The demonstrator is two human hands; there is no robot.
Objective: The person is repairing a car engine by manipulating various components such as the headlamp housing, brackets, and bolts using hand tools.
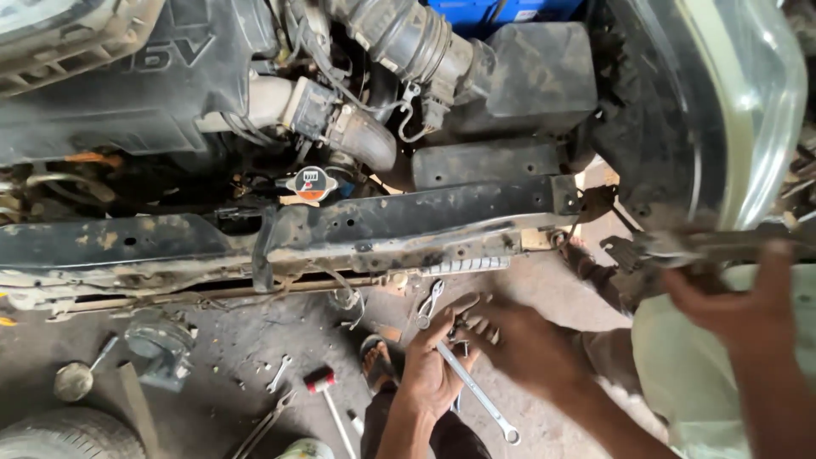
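Left hand (435, 361) closed around silver wrench (476, 393).

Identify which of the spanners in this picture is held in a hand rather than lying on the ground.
The long silver spanner in the left hand. The smaller spanner lies apart on the dirty floor, beside the red-headed hammer.

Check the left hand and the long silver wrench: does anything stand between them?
Nothing visible does. The left hand is closed around the wrench near its upper end, and the shaft runs down to the right below it. The right hand reaches the same end from the other side.
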